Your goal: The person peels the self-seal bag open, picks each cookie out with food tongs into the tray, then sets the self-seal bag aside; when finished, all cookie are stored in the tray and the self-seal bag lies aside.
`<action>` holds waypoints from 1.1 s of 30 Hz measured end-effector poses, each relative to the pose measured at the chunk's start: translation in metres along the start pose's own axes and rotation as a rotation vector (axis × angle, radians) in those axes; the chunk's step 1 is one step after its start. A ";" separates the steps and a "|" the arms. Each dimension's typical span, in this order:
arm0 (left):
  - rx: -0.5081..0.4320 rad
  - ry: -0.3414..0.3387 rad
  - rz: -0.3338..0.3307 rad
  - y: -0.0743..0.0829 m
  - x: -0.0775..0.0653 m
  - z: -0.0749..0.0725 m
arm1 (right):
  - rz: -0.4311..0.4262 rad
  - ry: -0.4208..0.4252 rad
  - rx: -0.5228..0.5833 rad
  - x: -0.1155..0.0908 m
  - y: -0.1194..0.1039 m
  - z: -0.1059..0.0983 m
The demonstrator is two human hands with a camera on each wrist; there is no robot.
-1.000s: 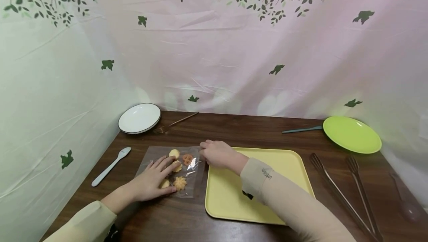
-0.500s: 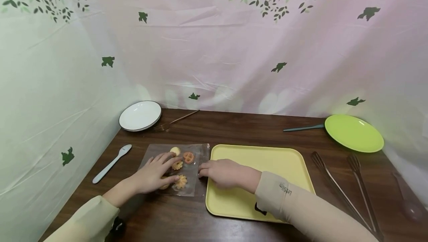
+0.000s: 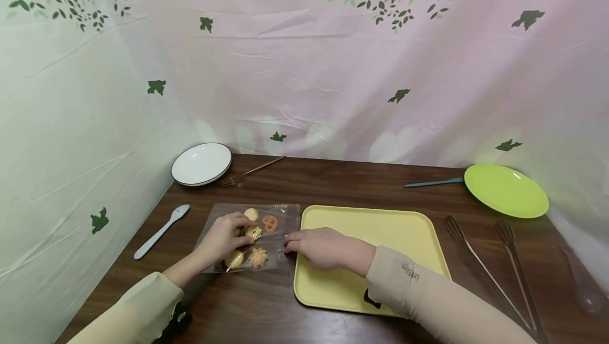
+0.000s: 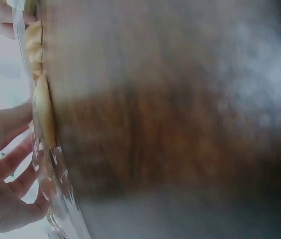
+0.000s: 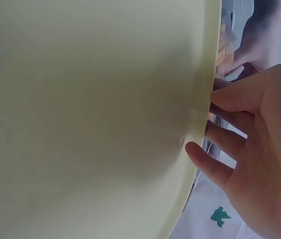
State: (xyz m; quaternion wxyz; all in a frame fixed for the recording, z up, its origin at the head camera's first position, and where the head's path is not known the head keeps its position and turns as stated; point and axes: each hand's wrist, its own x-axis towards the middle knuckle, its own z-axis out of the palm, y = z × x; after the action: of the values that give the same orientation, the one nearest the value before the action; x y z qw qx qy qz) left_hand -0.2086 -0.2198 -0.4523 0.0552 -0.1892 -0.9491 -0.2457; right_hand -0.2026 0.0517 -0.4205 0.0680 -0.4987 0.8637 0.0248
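A clear plastic bag point(image 3: 278, 258) lies on the table with several cookies in it: a pretzel-shaped one point(image 3: 269, 223), a flower-shaped one point(image 3: 258, 257) and round ones. My left hand point(image 3: 222, 238) is over the bag, its bent fingers and thumb gripping the bag around a cookie in the middle. In the left wrist view, the left hand point(image 4: 11, 184) has its fingers on the film beside a pale cookie point(image 4: 44, 112). My right hand point(image 3: 323, 248) reaches across the yellow tray point(image 3: 376, 222), its fingertips pinching at the bag's right edge. The tray's rim partly hides those fingertips in the right wrist view.
White plates point(image 3: 202, 163) and a copper fork point(image 3: 252, 170) are at the back left, a pale blue butter knife point(image 3: 162, 232) at the left. A lime-green plate point(image 3: 506, 191) and a teal utensil handle point(image 3: 433, 182) are at the back right. Two long metal utensils lie right of the tray.
My right hand has moved down along the bag's right edge from its upper corner. The left hand's spread fingers have drawn in and bent around a cookie, uncovering the lower round cookie.
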 end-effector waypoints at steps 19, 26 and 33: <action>-0.012 0.171 -0.038 0.009 -0.003 -0.009 | -0.031 0.116 0.044 -0.014 -0.002 0.002; -0.131 0.200 0.060 0.008 0.001 -0.010 | 0.027 0.291 0.216 -0.063 -0.001 -0.012; -0.188 0.184 0.062 0.007 0.002 -0.016 | 0.208 0.464 0.349 -0.129 0.002 -0.013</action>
State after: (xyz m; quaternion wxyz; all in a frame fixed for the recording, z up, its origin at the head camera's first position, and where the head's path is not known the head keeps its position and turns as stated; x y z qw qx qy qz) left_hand -0.2073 -0.2216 -0.4355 0.1316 -0.1993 -0.9066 -0.3479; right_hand -0.1426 0.1618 -0.3891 -0.0490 -0.3809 0.8938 -0.2317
